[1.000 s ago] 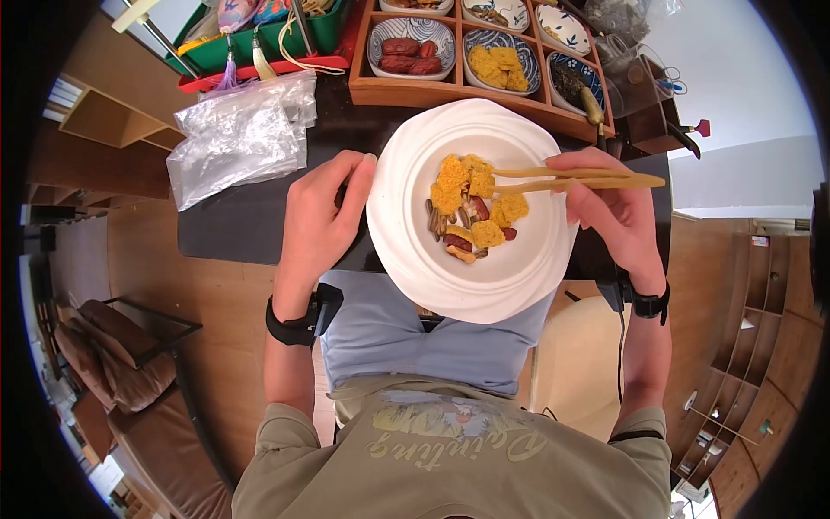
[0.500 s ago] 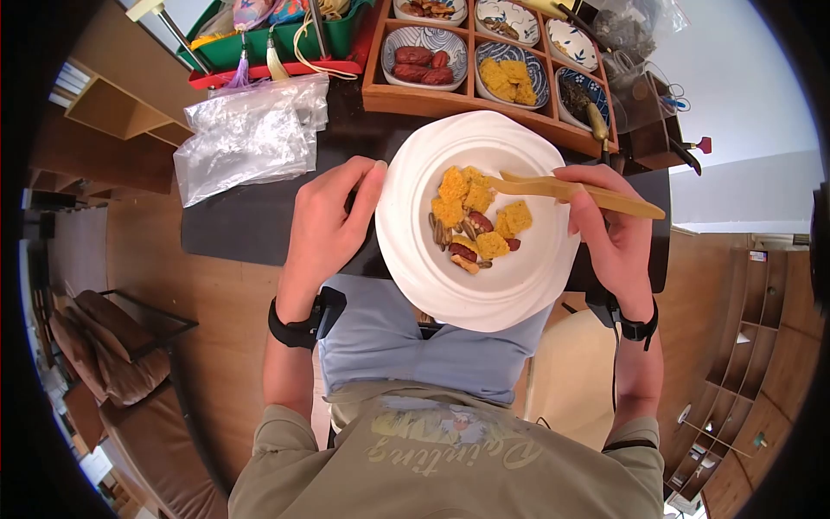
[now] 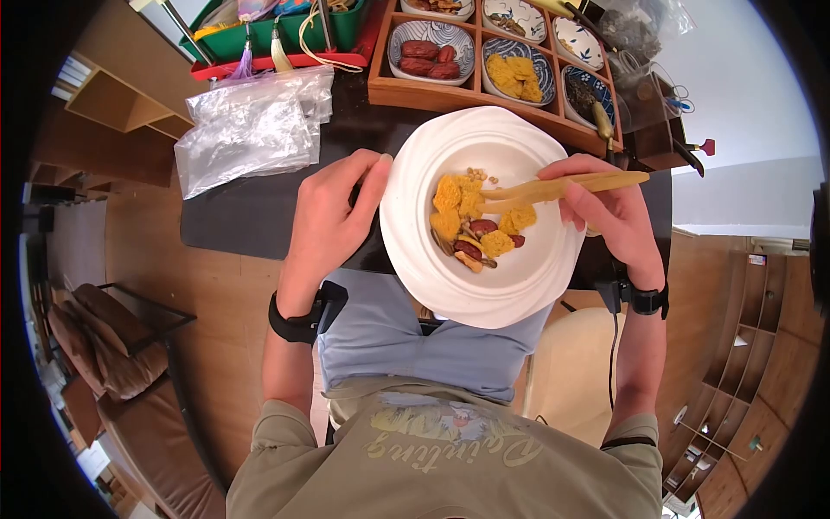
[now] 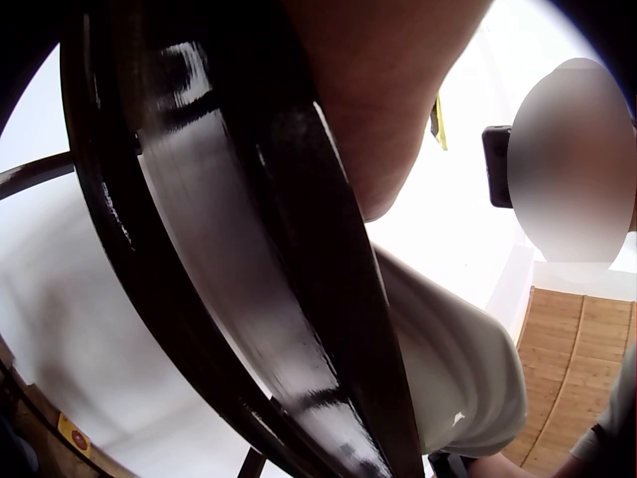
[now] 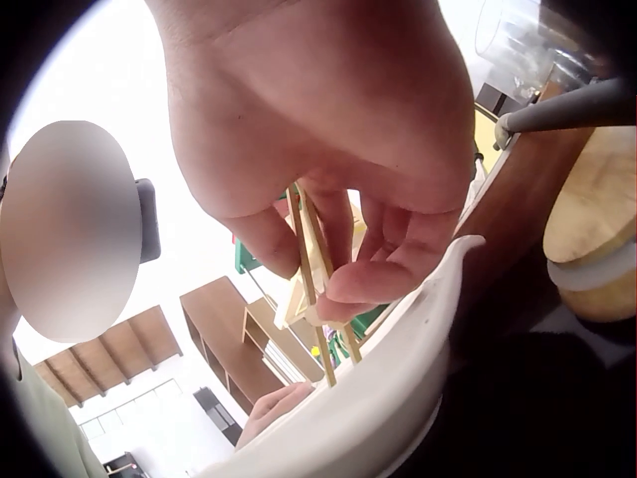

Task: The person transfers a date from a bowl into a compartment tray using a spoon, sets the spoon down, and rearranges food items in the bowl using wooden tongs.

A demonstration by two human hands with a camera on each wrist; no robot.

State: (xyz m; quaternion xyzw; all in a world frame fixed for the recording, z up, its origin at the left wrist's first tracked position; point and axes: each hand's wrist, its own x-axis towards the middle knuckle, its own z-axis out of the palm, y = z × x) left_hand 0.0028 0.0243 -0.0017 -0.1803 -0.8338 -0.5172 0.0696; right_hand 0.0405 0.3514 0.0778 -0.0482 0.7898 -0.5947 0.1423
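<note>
White bowl (image 3: 510, 285) at the near edge of the dark tabletop (image 3: 233, 221), gripped at its rim by the left hand (image 3: 327, 227), probably with fingers curled beneath. Wooden chopsticks (image 3: 553, 186) pinched in the right hand (image 3: 605, 216), tips among yellow snacks (image 3: 458, 203).

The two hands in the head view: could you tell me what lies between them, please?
In the head view, the white bowl of snacks lies between the left hand, which grips its rim, and the right hand, which holds chopsticks.

Home room: wooden shelving (image 3: 752, 363), cushioned chair (image 3: 104, 346), snack tray (image 3: 510, 60) on dark table (image 3: 251, 216).
</note>
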